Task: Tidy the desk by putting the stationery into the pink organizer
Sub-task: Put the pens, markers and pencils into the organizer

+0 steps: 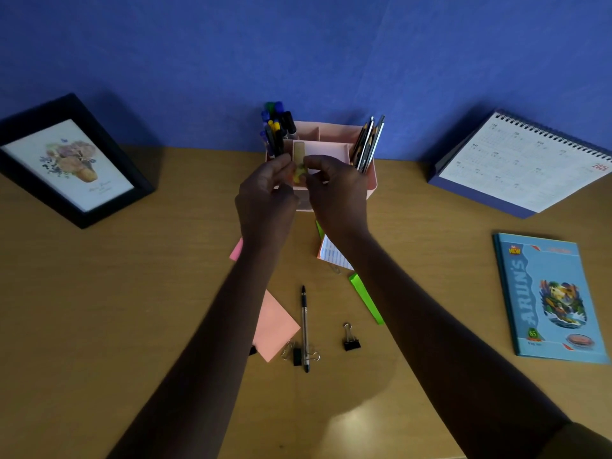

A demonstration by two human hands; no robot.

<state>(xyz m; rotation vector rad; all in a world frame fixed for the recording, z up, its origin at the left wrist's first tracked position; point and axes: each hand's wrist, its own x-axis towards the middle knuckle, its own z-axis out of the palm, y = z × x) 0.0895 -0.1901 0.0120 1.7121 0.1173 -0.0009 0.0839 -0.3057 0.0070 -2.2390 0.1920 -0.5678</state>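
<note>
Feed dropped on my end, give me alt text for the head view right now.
The left hand and right hand pinch a small yellow item over the pink organizer, which holds pens and pencils. On the desk nearer the person lie a pen, two binder clips, a pink sticky pad and green paper.
</note>
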